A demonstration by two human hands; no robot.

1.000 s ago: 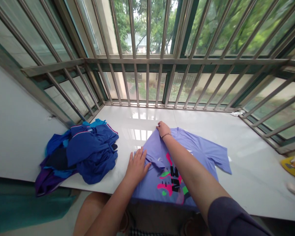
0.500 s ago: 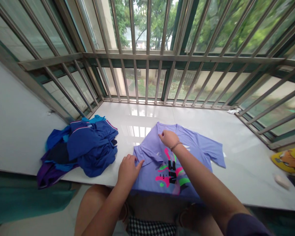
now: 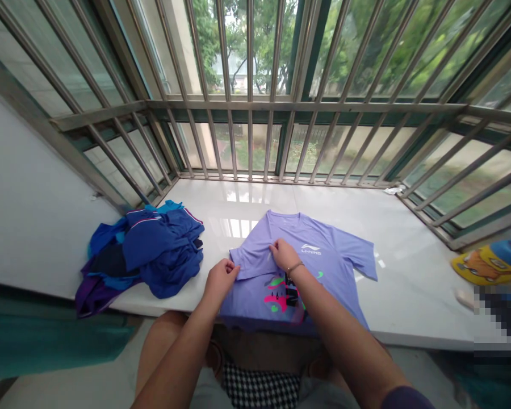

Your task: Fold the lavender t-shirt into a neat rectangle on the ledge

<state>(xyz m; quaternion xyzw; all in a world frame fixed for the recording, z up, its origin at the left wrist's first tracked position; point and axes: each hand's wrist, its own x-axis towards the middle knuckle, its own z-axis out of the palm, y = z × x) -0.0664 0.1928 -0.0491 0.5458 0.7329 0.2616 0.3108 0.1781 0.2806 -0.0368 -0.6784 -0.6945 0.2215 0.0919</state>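
Observation:
A lilac T-shirt [image 3: 336,267] with a white chest logo and a pink, green and black print lies spread on the white ledge, its collar toward the window. Its left sleeve side is folded inward over the front. My left hand [image 3: 222,278] pinches the sleeve's outer edge between thumb and fingers. Higher up and to the right, my right hand [image 3: 284,255] has its fingers closed on the folded part near the chest, its forearm crossing the print. The shirt's lower hem hangs over the ledge's front edge, partly hidden by my right arm.
A heap of blue and purple clothes [image 3: 157,255] sits at the left of the ledge [image 3: 409,255]. Metal window bars [image 3: 255,142] close off the back. At the right stand a yellow and blue item [image 3: 489,261] and a pale small object [image 3: 465,299].
My right hand has moved down from near the collar, uncovering the white logo. The turned-in sleeve lies flatter and smoother. My left hand has closed to a pinch at the sleeve edge.

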